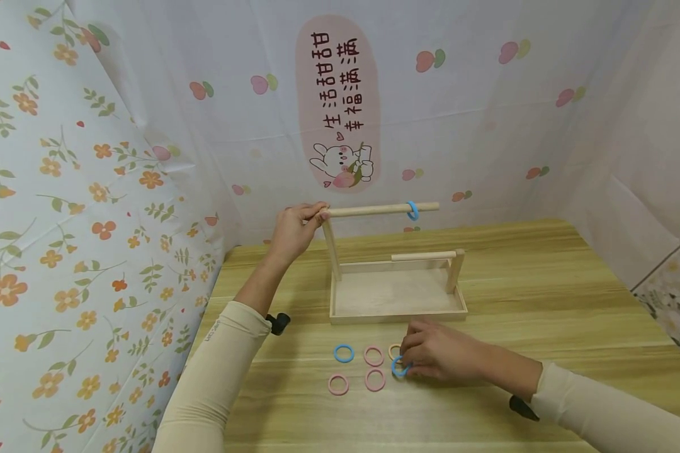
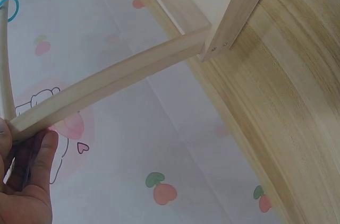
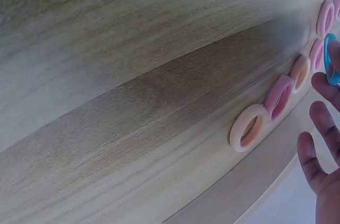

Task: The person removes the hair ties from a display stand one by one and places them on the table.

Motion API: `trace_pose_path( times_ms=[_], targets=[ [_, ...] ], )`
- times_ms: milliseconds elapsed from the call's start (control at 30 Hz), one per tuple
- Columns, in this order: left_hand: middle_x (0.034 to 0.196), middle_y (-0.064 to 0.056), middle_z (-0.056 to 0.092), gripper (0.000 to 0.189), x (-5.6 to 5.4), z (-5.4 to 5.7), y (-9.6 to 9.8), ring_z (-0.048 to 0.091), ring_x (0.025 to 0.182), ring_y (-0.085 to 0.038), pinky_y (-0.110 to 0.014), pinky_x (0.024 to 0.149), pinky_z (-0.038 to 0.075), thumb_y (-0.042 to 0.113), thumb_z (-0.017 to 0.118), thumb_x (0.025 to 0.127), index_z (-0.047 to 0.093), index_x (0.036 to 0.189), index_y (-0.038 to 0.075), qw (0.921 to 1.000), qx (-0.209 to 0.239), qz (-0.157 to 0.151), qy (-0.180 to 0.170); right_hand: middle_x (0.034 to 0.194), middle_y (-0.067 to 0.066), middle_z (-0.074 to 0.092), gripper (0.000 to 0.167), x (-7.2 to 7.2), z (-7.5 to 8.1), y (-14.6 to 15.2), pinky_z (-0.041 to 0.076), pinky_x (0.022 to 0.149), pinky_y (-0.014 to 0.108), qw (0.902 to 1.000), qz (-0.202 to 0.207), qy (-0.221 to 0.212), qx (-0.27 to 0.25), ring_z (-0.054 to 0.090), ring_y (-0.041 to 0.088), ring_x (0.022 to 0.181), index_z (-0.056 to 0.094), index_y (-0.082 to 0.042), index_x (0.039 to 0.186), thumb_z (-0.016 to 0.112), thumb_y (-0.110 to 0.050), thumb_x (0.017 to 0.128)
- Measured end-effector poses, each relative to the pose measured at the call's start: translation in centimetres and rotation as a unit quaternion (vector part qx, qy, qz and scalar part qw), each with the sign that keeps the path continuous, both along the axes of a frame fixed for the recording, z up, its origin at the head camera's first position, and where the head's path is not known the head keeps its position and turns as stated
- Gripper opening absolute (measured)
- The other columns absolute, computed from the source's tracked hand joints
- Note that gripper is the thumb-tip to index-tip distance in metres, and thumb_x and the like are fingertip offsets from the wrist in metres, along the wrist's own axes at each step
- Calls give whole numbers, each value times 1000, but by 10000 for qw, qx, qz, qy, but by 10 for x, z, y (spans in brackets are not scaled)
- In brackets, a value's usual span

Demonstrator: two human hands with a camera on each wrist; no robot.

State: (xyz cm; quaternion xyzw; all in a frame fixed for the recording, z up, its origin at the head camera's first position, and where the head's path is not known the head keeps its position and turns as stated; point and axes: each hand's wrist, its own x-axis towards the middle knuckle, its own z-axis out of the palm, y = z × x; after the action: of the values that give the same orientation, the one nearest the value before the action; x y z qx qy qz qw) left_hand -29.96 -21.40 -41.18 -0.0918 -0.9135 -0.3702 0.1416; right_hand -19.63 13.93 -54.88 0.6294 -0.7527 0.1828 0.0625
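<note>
My left hand holds the top of the tall post on a wooden stand, where the upper rod begins. A blue ring hangs on that rod toward its free right end. In front of the stand, my right hand pinches another blue ring between thumb and index finger, close over the table. The other fingers of that hand are spread in the right wrist view. Beside the pinched ring lie an orange ring and pink rings. Part of the row is hidden by the right hand.
The stand's shallow tray sits on the wood-grain table, with a shorter post and lower rod at its right. Another blue ring lies left. Peach and pink rings lie near the hand. A printed cloth hangs behind.
</note>
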Motion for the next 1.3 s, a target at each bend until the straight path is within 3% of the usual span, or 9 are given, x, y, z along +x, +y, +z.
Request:
trace_pose_path(
  times_ms=[400,800,1033,1300],
  targets=[
    [135,-13,80,37,1,1,1,77,123,-36,-53,101,64,31,72,108,77,141,14,10000,3,39,-19,107,-17,78,13,5,-1,-1,50,84,22,9999,106,61,109,52,2,96,85,-26,109,88,-32,97],
    [136,-12,80,37,1,1,1,76,125,-36,-54,102,64,32,73,108,78,140,16,9999,47,66,-75,102,-18,76,19,5,-4,-3,48,80,18,9990,222,344,172,55,2,93,83,-28,106,92,-36,93],
    [136,-13,80,37,1,0,0,77,124,-35,-53,99,64,31,72,108,78,140,14,10000,25,49,-60,101,-17,75,19,6,0,-4,49,80,20,9991,255,315,91,52,2,92,83,-27,105,93,-35,92],
    [137,-12,79,37,2,1,1,77,122,-35,-52,95,64,31,72,108,77,141,15,9999,-19,89,-71,96,-18,72,15,6,0,-5,41,77,15,9989,374,273,30,49,0,88,83,-28,103,91,-37,94]
  ],
)
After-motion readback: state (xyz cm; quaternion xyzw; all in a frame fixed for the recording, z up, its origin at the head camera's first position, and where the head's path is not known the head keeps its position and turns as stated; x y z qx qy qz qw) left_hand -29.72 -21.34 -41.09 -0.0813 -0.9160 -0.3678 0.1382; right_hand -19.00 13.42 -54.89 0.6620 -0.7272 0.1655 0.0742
